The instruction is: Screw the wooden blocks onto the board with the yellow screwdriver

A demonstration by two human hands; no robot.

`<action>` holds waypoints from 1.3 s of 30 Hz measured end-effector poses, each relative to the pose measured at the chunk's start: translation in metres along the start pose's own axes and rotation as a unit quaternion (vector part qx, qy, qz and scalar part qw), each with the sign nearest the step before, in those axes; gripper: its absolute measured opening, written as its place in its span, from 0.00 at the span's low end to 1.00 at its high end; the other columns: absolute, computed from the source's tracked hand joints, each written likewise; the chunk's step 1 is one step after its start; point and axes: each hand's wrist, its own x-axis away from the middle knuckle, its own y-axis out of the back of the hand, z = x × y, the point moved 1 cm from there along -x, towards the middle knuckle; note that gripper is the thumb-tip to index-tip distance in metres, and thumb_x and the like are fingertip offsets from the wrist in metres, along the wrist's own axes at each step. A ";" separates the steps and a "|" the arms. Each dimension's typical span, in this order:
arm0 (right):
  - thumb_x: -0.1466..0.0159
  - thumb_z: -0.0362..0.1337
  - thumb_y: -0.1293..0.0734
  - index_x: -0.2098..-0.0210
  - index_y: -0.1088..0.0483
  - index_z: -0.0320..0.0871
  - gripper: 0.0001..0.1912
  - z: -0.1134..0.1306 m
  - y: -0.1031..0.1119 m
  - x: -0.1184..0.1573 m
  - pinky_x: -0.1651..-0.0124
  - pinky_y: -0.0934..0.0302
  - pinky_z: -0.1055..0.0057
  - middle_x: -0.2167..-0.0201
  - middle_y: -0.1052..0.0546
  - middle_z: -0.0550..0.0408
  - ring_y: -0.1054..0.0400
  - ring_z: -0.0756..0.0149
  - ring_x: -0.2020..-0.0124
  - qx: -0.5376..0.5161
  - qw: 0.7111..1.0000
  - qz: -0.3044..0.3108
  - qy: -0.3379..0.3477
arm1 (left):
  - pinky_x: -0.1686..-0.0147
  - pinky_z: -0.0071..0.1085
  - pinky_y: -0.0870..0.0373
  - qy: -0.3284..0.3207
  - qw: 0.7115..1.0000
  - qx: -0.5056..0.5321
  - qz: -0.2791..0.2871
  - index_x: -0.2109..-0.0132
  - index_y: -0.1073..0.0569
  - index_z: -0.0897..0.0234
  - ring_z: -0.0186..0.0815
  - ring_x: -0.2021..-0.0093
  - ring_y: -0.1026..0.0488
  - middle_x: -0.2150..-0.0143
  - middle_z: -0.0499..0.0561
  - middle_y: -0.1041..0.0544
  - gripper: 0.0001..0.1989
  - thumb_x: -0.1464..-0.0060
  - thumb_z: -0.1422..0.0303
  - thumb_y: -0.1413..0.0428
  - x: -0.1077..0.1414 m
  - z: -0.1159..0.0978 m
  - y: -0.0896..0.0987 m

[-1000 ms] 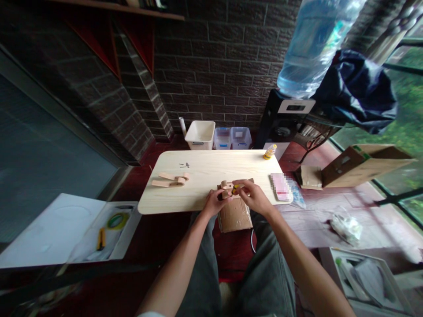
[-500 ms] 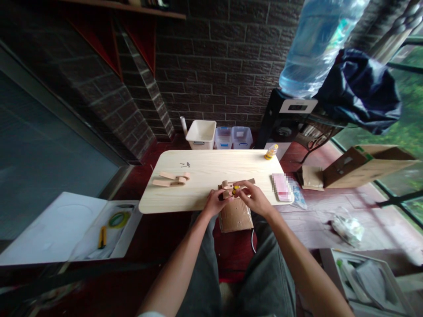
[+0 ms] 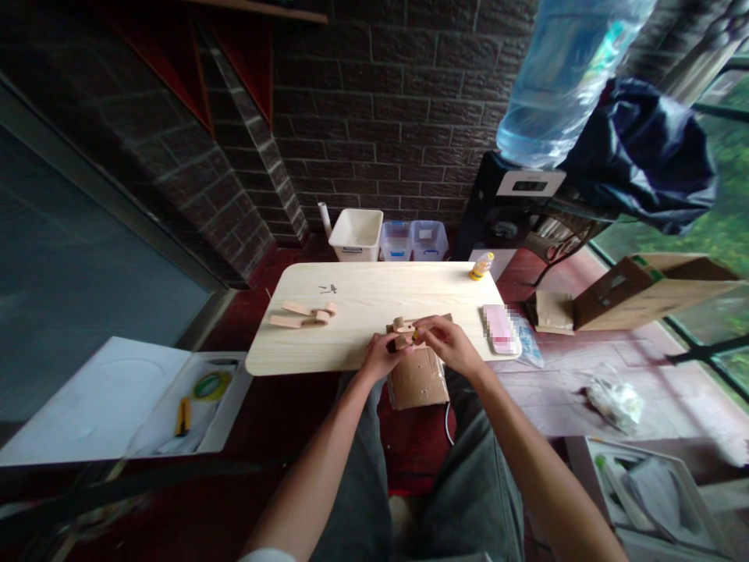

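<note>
My left hand (image 3: 380,357) is closed on a small wooden piece (image 3: 402,342) at the front edge of the pale table (image 3: 351,343). Pinched in the fingers of my right hand (image 3: 449,345) is a small yellow-and-black tool (image 3: 416,335), perhaps a stubby screwdriver, held against the wood. Most of it is hidden by the fingers. Just behind lies another wooden piece (image 3: 399,322). A flat cardboard piece (image 3: 417,380) sits under the work and hangs over the table edge. To the left rest two wooden pieces with rounded ends (image 3: 292,321), and some dark screws (image 3: 328,289).
A yellow-capped clear bottle (image 3: 481,266) stands at the table's back right, with a pink pack (image 3: 499,329) nearer. Plastic bins (image 3: 356,234) stand behind the table. An opened white case (image 3: 228,406) is at the left, a cardboard box (image 3: 626,297) at the right.
My right hand has turned slightly around the yellow-and-black tool, covering more of it. My left hand keeps its hold. The whole view has shifted a little.
</note>
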 end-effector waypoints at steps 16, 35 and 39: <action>0.29 0.49 0.36 0.47 0.26 0.43 0.20 0.010 0.001 0.003 0.55 0.26 0.64 0.61 0.17 0.48 0.20 0.60 0.61 0.043 0.999 0.018 0.007 | 0.56 0.32 0.30 -0.006 1.000 0.003 -0.005 0.54 0.17 0.62 0.42 0.59 0.23 0.62 0.52 0.16 0.16 0.51 0.64 0.34 0.004 -0.005 0.002; 0.30 0.50 0.35 0.51 0.28 0.43 0.18 0.011 -0.001 0.005 0.59 0.28 0.67 0.62 0.17 0.50 0.20 0.62 0.61 0.005 1.000 0.019 -0.021 | 0.57 0.33 0.30 -0.003 1.000 0.009 -0.006 0.55 0.17 0.62 0.42 0.60 0.23 0.63 0.52 0.16 0.15 0.51 0.64 0.34 0.003 -0.005 0.002; 0.31 0.52 0.34 0.54 0.29 0.44 0.18 0.002 -0.001 0.005 0.63 0.29 0.68 0.64 0.18 0.50 0.20 0.62 0.64 -0.010 1.000 0.002 -0.027 | 0.53 0.34 0.31 -0.021 1.000 -0.004 -0.009 0.53 0.17 0.59 0.44 0.55 0.24 0.59 0.52 0.16 0.16 0.49 0.61 0.35 0.002 0.003 0.000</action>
